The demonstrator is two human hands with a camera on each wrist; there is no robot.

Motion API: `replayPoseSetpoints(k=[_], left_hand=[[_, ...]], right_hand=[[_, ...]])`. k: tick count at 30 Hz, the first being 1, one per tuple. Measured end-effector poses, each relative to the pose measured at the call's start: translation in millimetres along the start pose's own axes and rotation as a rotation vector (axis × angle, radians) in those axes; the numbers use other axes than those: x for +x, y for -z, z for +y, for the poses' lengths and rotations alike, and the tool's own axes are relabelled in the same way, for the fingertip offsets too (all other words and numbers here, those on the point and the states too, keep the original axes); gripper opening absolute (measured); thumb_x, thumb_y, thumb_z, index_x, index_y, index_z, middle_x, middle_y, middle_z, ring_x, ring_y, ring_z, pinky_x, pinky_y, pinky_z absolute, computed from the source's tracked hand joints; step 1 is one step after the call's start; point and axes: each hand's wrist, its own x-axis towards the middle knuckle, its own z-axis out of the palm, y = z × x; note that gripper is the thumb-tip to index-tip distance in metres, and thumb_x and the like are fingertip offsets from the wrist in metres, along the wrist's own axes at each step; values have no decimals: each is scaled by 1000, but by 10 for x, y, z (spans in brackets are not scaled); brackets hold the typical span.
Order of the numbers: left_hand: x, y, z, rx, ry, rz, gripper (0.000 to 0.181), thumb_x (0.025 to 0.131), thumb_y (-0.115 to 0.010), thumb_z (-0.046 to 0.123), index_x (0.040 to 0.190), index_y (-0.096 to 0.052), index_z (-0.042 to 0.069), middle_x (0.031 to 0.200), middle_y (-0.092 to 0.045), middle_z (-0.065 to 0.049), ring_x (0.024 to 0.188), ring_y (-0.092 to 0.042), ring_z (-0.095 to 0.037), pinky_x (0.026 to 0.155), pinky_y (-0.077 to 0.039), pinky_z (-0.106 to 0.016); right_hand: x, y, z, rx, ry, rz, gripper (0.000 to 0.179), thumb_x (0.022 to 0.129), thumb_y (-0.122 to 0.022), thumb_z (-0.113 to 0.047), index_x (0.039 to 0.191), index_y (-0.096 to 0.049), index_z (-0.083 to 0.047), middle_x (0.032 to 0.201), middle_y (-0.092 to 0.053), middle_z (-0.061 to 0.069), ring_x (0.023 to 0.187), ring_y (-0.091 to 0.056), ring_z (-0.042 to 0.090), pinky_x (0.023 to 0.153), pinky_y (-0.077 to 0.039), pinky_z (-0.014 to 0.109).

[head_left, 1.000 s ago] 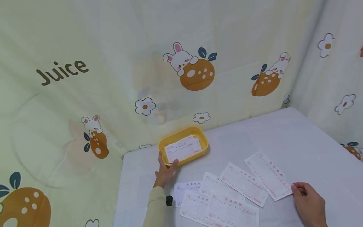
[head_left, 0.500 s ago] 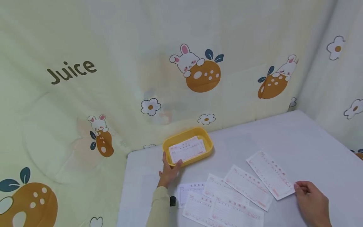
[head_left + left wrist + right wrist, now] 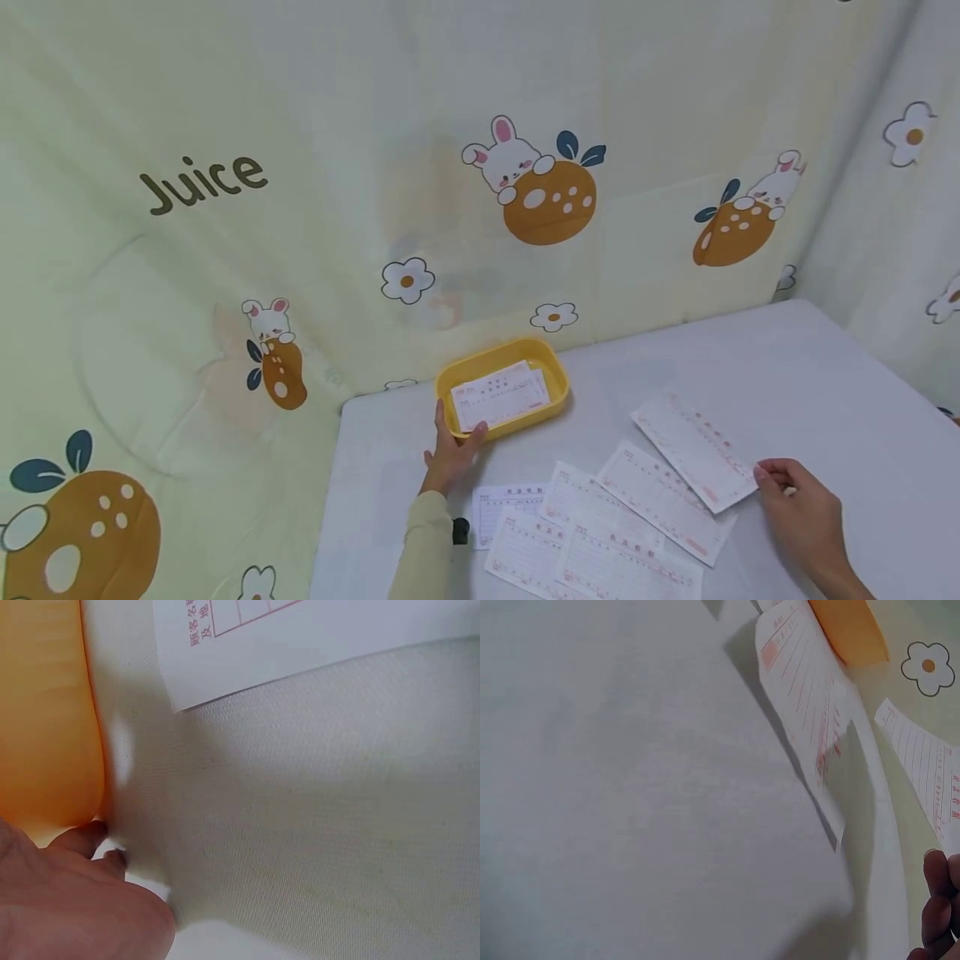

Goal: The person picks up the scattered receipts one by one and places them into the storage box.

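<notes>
My right hand pinches the lower right corner of a white printed receipt slip with red print. In the right wrist view, that slip hangs raised from the fingertips, apart from the table. My left hand grips the near left corner of a yellow plastic tray, thumb at the front rim and fingers along the left side. Inside the tray lies a small pile of similar slips. The left wrist view has the tray wall beside my left hand.
Several loose receipt slips overlap on the white table between the hands, one printed in bluish violet. A patterned curtain hangs behind the table's back edge, close to the tray.
The slip in my right hand has lifted and shifted left, its lower edge now over the neighbouring slip. My left hand stays at the tray. The head view has turned slightly left.
</notes>
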Motion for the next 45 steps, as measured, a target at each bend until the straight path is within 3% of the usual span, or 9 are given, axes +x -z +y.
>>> replayPoseSetpoints(k=[7, 13, 21, 27, 33, 39, 45], left_hand=[[-37, -10, 56, -16, -4, -12, 117, 93, -72, 69, 173, -2, 21, 174, -20, -27, 156, -23, -52, 121, 13, -73], [-76, -33, 116, -21, 8, -24, 117, 93, -72, 68, 173, -3, 19, 175, -18, -25, 157, -20, -52, 123, 10, -72], [-71, -29, 163, 28, 72, -39, 111, 98, -69, 63, 173, 3, 24, 177, -17, -16, 161, -18, -42, 125, 12, -66], [-44, -4, 145, 25, 73, -45, 110, 99, -69, 60, 173, 2, 22, 177, -17, -18, 160, -20, -43, 125, 10, -68], [-53, 38, 169, 36, 60, -43, 110, 99, -69, 60, 173, 1, 19, 176, -17, -20, 160, -20, -44, 124, 8, -70], [-7, 44, 106, 13, 48, -26, 116, 94, -72, 67, 173, -3, 18, 175, -19, -23, 158, -20, -49, 123, 11, -72], [227, -37, -168, 13, 59, -23, 129, 83, -70, 84, 173, 1, 26, 177, -17, -17, 161, -18, -43, 122, 15, -71]], right_hand=[[164, -175, -144, 58, 211, 17, 9, 101, -69, -4, 107, -71, 3, 86, -69, 10, 69, -49, 5, 53, -37, 18], [282, -334, -364, 115, 283, -36, 9, 104, -68, -7, 108, -71, 1, 88, -67, 10, 73, -49, 10, 56, -37, 19], [567, -575, -949, 211, 340, -110, 11, 106, -66, -7, 110, -70, 2, 93, -68, 13, 80, -53, 20, 60, -41, 18], [765, -817, -1419, 258, 406, -167, 7, 104, -67, -1, 108, -70, 4, 92, -68, 15, 84, -55, 24, 61, -43, 21], [904, -1024, -1821, 270, 416, -261, 10, 106, -65, -3, 112, -69, 4, 98, -68, 16, 90, -58, 28, 69, -46, 27], [966, -1187, -2159, 265, 461, -335, 10, 106, -65, -3, 113, -70, 3, 97, -67, 15, 90, -58, 30, 71, -48, 29], [1011, -1327, -2434, 262, 510, -407, 7, 106, -65, -1, 108, -70, 2, 94, -66, 13, 87, -58, 30, 70, -50, 28]])
